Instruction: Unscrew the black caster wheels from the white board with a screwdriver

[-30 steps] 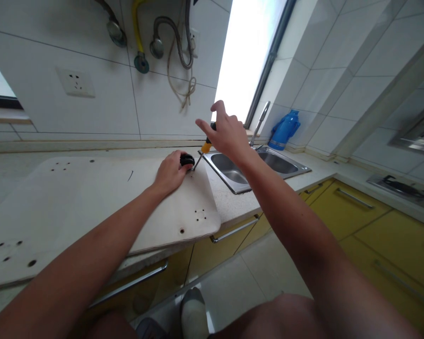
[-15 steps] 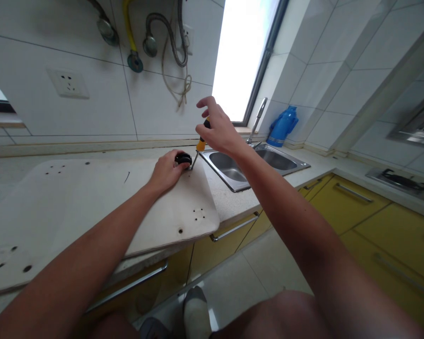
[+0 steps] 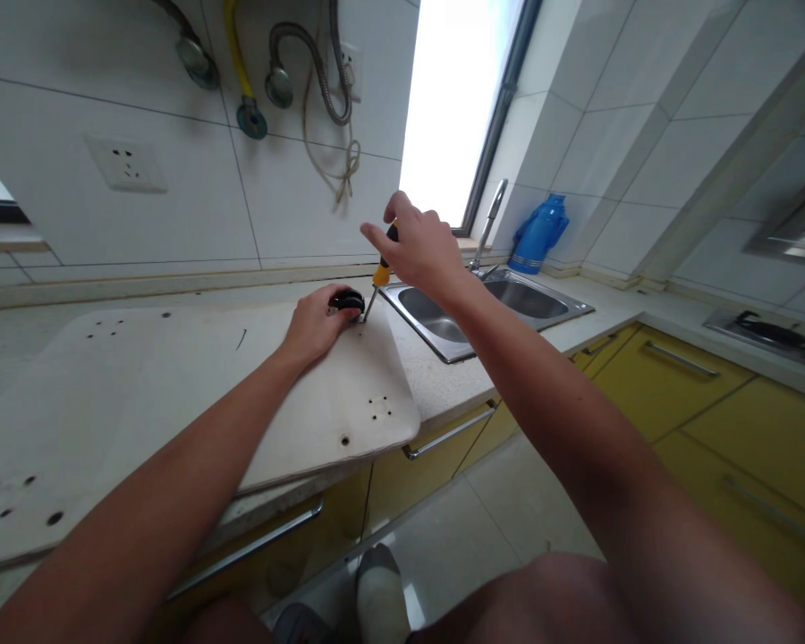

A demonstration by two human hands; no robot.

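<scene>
A pale wooden board (image 3: 174, 385) with several drilled holes lies on the counter. My left hand (image 3: 315, 324) rests on the board's far right part, fingers closed round a small black wheel (image 3: 347, 302). My right hand (image 3: 417, 250) is above it, pinching the orange and black handle of a screwdriver (image 3: 378, 275). The screwdriver's metal tip points down to the board just right of the wheel.
A steel sink (image 3: 489, 309) with a tap sits right of the board, a blue jug (image 3: 540, 234) behind it. Hoses and a socket (image 3: 126, 164) hang on the tiled wall. Yellow cabinets (image 3: 677, 394) run below the counter. A hob (image 3: 771, 331) lies far right.
My right hand has turned a little on the screwdriver handle, fingers shifting. The left hand stays on the black wheel. The view has drifted slightly.
</scene>
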